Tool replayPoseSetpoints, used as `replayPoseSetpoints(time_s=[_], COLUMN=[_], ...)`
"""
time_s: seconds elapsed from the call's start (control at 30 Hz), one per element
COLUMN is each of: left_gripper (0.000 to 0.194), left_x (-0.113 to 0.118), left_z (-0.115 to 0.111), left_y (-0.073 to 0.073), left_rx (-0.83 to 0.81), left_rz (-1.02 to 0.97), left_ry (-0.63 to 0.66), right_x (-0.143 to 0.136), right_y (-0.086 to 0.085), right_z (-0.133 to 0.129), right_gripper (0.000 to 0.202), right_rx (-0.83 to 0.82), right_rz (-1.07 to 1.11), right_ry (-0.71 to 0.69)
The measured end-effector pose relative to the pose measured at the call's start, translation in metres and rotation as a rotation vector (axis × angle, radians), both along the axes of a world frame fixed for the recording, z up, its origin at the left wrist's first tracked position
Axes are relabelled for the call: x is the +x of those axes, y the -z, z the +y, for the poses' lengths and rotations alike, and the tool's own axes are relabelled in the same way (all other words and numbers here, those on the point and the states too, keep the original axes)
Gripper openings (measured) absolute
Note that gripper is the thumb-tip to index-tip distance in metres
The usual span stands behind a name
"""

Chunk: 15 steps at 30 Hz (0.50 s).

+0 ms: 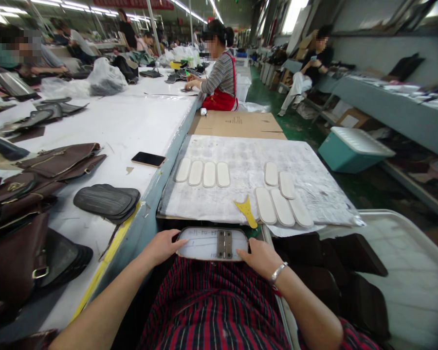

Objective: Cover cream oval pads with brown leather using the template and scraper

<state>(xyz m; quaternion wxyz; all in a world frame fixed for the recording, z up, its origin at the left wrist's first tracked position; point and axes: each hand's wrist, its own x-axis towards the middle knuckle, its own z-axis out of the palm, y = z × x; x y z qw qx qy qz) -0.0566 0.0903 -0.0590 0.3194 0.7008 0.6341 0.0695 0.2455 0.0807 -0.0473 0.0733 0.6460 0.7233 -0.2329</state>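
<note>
Just above my lap, a rounded oblong template (200, 243) with a metal hinge (224, 244) across it is held level between both hands. My left hand (168, 247) grips its left end, thumb on top. The right end is pinched by my right hand (261, 256), with the thumb near the hinge. Beyond it, on the white-covered board, lie several pale oval pieces in a left row (209, 174) and a right cluster (282, 206). A yellow forked tool (246, 212) rests at the board's near edge.
Stacked dark oval pieces (107, 200), a phone (148, 159) and brown leather bags (58, 163) lie on the left table. At the right, a pale tray (416, 272) holds dark pieces (328, 272). A person in a red apron (222, 78) sits ahead; a teal bin (350, 150) stands right.
</note>
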Motion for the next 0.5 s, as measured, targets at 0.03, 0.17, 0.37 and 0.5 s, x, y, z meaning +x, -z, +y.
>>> replayPoseSetpoints(time_s=[0.03,0.17,0.37,0.5], left_gripper=[0.038,0.03,0.021,0.015], left_x=[-0.001,0.0,0.001,0.0], left_z=[-0.006,-0.02,-0.008,0.001], left_y=[-0.003,-0.009,-0.006,-0.005], left_rx=[-0.005,-0.056,-0.261,-0.433], left_rz=[0.033,0.063,-0.076,-0.202], left_ry=[-0.009,-0.102,-0.25,-0.338], right_x=[-0.001,-0.006,-0.005,-0.002], right_y=[0.0,0.0,0.003,-0.001], right_z=[-0.006,-0.019,-0.01,-0.001], right_gripper=[0.039,0.037,0.044,0.037], right_rx=[-0.007,-0.011,-0.041,-0.106], right_rz=[-0.027,-0.059,-0.029,-0.027], right_ry=[0.006,0.015,0.052,0.029])
